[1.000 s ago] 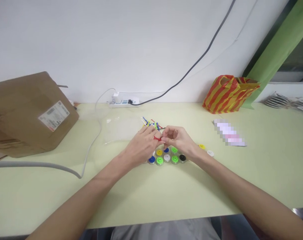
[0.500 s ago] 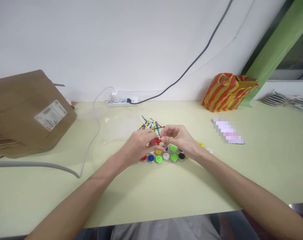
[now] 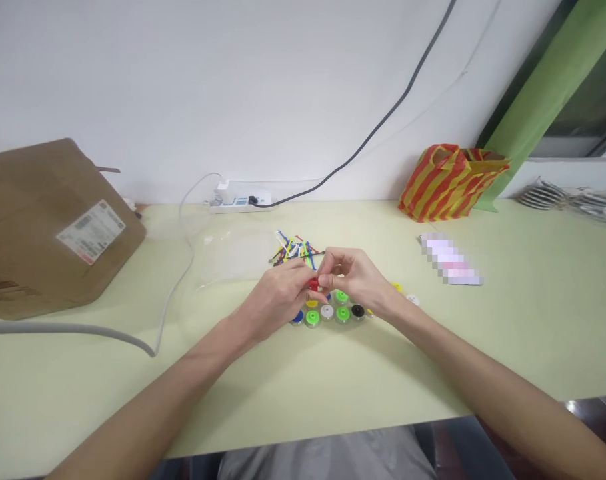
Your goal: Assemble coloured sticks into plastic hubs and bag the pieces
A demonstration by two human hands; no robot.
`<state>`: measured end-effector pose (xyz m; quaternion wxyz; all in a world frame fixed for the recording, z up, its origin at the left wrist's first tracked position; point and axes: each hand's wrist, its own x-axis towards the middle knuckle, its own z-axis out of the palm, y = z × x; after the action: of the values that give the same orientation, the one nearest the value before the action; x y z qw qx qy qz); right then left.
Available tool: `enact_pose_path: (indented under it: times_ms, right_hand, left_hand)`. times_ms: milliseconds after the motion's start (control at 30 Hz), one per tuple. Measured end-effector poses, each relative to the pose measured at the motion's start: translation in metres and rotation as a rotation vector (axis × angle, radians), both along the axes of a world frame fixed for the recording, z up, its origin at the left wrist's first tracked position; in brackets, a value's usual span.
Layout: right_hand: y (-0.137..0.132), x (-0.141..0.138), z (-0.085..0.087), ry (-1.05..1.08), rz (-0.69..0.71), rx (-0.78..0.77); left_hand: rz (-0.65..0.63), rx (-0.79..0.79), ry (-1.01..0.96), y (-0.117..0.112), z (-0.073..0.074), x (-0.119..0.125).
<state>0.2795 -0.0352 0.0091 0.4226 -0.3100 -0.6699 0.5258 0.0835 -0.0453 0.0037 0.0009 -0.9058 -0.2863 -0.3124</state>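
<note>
Between my hands is a small red plastic piece [image 3: 313,284], mostly covered by fingers, so its full shape is hidden. My left hand [image 3: 275,293] is closed, its thumb and fingers gripping the piece from the left. From the other side my right hand [image 3: 355,277] pinches at its right end with thumb and forefinger. Just below the hands lie round clear-sided pieces with coloured tops, among them a green one [image 3: 312,318], a white one [image 3: 327,312] and a black one [image 3: 357,312]. Behind the fingers is a loose pile of thin coloured plastic sticks [image 3: 295,250].
A clear plastic bag [image 3: 233,259] lies left of the sticks. A big brown paper package [image 3: 47,227] stands at the left, near a grey cable [image 3: 77,329]. Against the wall are a power strip [image 3: 240,203] and a striped bag [image 3: 450,187]. A blurred-out flat packet [image 3: 450,260] lies right.
The whole view has shifted slightly, so things appear a little further left. Both hands stay together at the red piece, with only slight finger movement.
</note>
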Motion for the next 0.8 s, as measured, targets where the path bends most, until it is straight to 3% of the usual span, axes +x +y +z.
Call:
enact_pose_path:
  times_ms: [133,233,433,500,567,667,700,800]
  right_hand:
    - [-0.002,-0.002,0.000,-0.039,-0.051,0.060]
    - [-0.007,-0.003,0.003,-0.067,-0.078,0.133]
    - [0.002,0.001,0.005,-0.261,-0.079,0.404]
    - [0.018,0.013,0.001,-0.410,-0.177,0.496]
    - [0.038,0.035,-0.005,-0.580,-0.366,0.540]
    - [0.068,0.077,-0.016,-0.867,-0.667,0.369]
    - [0.076,0.091,-0.020,-0.964,-0.693,0.266]
    - [0.095,0.118,-0.029,-1.051,-0.634,0.160]
  left_hand:
    - [-0.009,-0.008,0.038,0.000,0.004,0.001]
    - [0.059,-0.051,-0.011,0.004,0.004,-0.001]
    - [0.160,-0.052,0.088,0.018,-0.003,-0.013]
    - [0.196,-0.043,0.162,0.022,-0.004,-0.015]
    - [0.237,-0.023,0.213,0.025,-0.006,-0.017]
    - [0.236,0.013,0.253,0.028,-0.007,-0.017]
    - [0.230,0.022,0.257,0.028,-0.008,-0.017]
    - [0.233,0.017,0.238,0.027,-0.008,-0.016]
